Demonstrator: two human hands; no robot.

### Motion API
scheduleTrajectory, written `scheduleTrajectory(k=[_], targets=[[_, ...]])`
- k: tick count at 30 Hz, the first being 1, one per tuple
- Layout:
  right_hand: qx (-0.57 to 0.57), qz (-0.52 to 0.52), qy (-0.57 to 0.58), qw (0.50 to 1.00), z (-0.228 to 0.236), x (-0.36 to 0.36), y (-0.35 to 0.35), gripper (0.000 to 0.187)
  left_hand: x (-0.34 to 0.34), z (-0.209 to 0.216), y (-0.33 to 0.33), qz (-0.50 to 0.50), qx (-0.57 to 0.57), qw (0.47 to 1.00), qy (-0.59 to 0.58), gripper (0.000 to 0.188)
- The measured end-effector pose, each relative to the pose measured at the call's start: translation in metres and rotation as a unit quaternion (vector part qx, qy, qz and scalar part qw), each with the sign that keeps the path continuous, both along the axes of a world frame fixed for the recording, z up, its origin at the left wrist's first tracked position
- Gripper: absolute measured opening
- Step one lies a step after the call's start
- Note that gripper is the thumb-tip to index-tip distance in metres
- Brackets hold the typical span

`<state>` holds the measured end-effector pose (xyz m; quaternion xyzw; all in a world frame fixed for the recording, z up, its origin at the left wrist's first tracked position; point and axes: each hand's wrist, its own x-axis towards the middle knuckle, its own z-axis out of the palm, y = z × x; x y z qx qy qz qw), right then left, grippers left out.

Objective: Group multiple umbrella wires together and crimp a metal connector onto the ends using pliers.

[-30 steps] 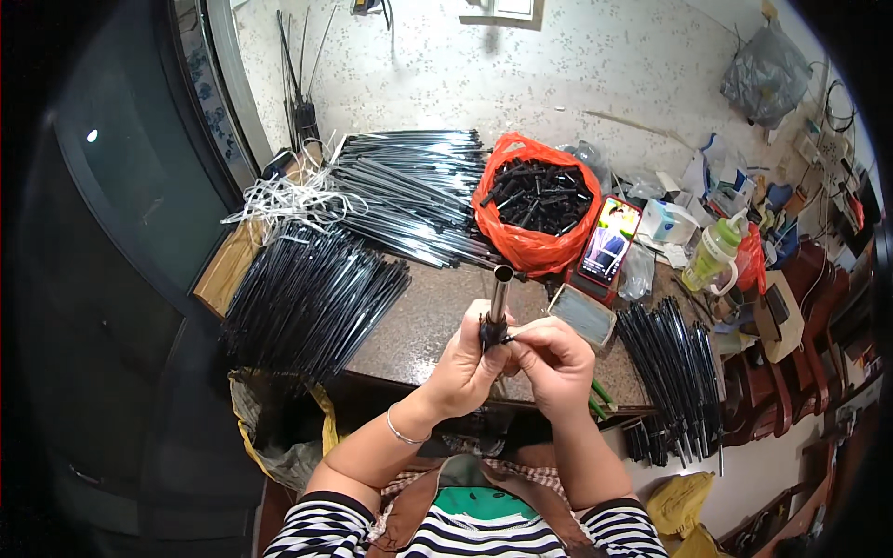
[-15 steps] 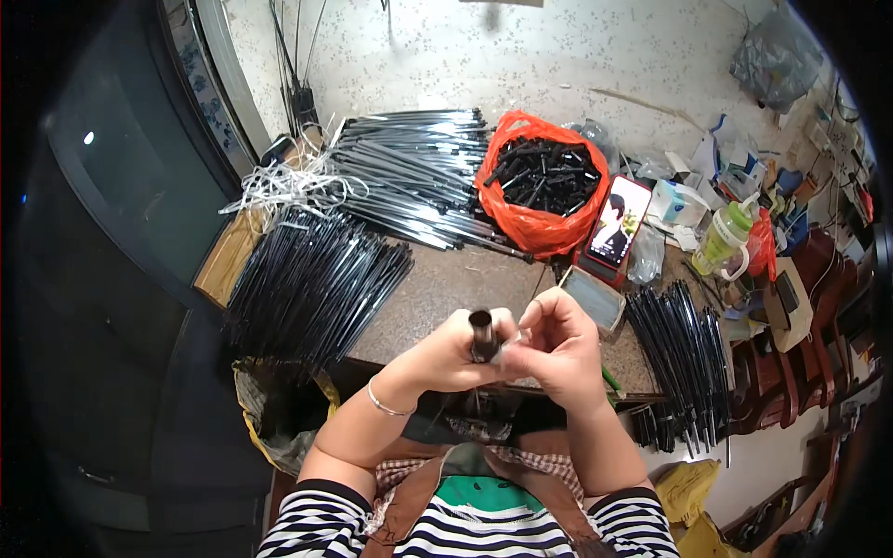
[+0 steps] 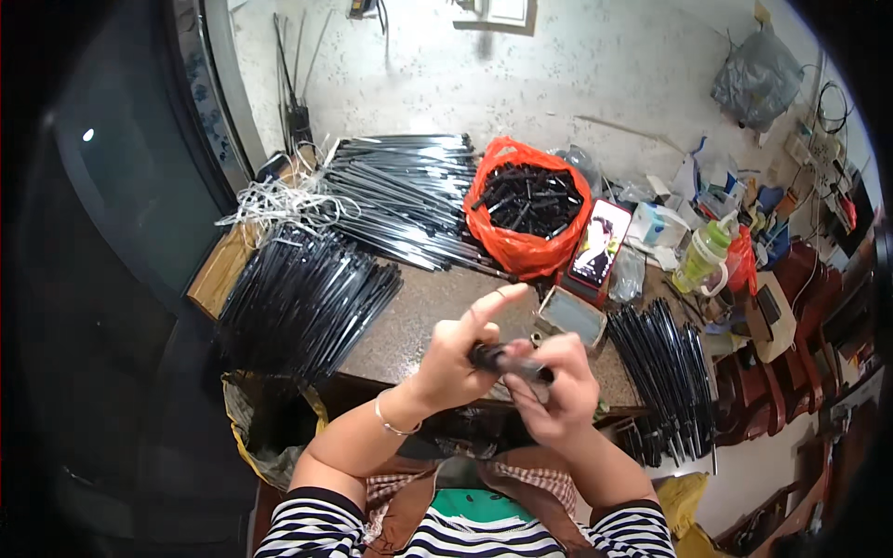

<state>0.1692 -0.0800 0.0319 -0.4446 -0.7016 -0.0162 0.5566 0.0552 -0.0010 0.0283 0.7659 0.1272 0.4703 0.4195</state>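
Note:
My left hand (image 3: 442, 367) is closed round one end of a short black tube (image 3: 502, 358), its index finger stretched out to the far right. At the tube's other end, the fingers and thumb of my right hand (image 3: 566, 386) are wrapped round it, smeared by motion. The tube lies crosswise between the two hands, above the table's front edge. Past my right hand stands a shallow box (image 3: 572, 316) with a grey surface. Whether anything thin is also held between the fingers cannot be made out.
Long black rods (image 3: 307, 302) lie piled on the left, with shiny rods (image 3: 400, 200) behind. A red plastic bag (image 3: 521, 256) holds short black tubes (image 3: 530, 200). Right of it stand a phone (image 3: 600, 244), a green bottle (image 3: 704, 256) and more black rods (image 3: 662, 372).
The tube has swung from pointing up to lying crosswise. My right hand has gone from pinching something clear to gripping the tube. My left index finger has straightened. The view has shifted slightly.

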Motion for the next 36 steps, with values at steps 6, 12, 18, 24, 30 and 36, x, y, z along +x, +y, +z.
scheduleTrajectory(k=[6, 12, 18, 24, 30, 36], targets=[[-0.059, -0.102, -0.135, 0.984, -0.050, 0.045, -0.014, 0.024, -0.041, -0.002, 0.020, -0.148, -0.196, 0.952, -0.183, 0.034], [-0.367, -0.334, -0.344, 0.797, -0.112, 0.055, -0.048, 0.047, -0.046, -0.026, 0.029, -0.137, -0.238, 0.952, -0.136, 0.043], [-0.475, 0.005, 0.405, 0.781, -0.093, 0.032, -0.038, 0.022, -0.047, -0.010, 0.017, -0.141, -0.077, 0.986, 0.034, 0.083], [-0.207, -0.008, -0.065, 0.976, -0.020, 0.011, -0.053, 0.016, -0.053, -0.001, 0.017, -0.007, -0.088, 0.996, 0.004, 0.100], [-0.041, -0.085, -0.258, 0.961, 0.000, 0.011, -0.046, 0.019, -0.055, 0.003, 0.010, 0.054, -0.032, 0.998, 0.010, 0.098], [-0.495, 0.385, 0.421, 0.655, -0.035, 0.010, -0.048, 0.019, -0.064, -0.001, 0.009, -0.166, -0.180, 0.969, -0.041, 0.077]])
